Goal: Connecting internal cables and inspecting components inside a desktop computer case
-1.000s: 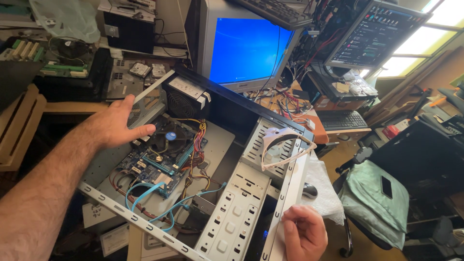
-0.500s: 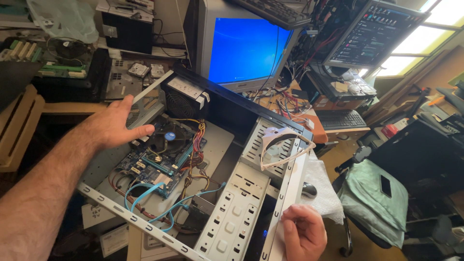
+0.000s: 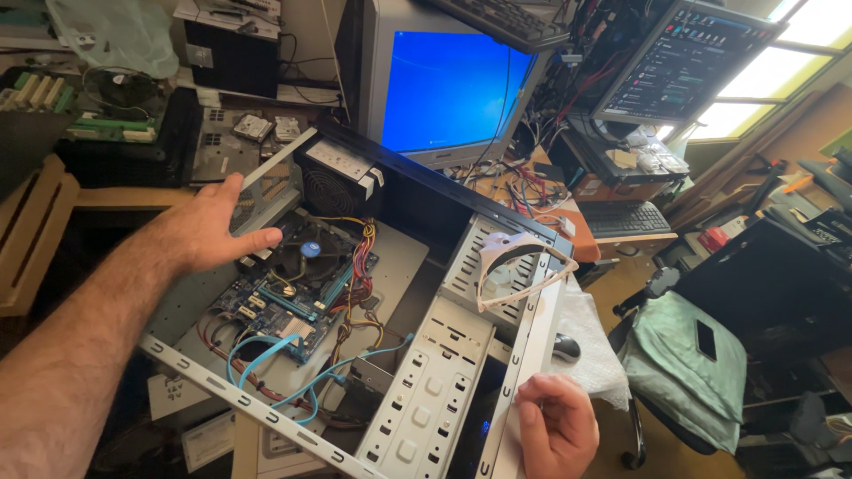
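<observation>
**Grey steel computer case lies open under two hands**

Grey sheet metal frames one open computer case (image 3: 417, 390), which lies on its side on the cluttered counter (image 3: 106, 197). Its long axis runs from the lower left toward the upper right of the view, with the drive-bay end nearest the person and the open side facing up.

Two hands are in view. The left hand (image 3: 209, 232) is spread open over the rear edge of the case, fingers extended and grasping nothing; whether it rests on the metal I cannot tell. The right hand (image 3: 555, 426) is curled around the pale front edge of the case, at the bottom of the view.

Inside sit one blue motherboard (image 3: 284, 297), one black cooler fan (image 3: 302, 251) with a round blue sticker at its hub, and one power supply (image 3: 337, 177) bearing a white rectangular label on top. Two light-blue data cables (image 3: 293, 355) loop across the lower part of the case, beside a bundle of red and yellow wires (image 3: 359, 266). One white plastic fan bracket (image 3: 519, 266) rests on the perforated drive cage.

Behind the case stand two screens: one CRT monitor (image 3: 448, 89) showing plain blue, and one flat monitor (image 3: 683, 62), dark, tilted to the right. One black computer mouse (image 3: 565, 348) lies on a white cloth (image 3: 595, 355) just beside the case.
</observation>
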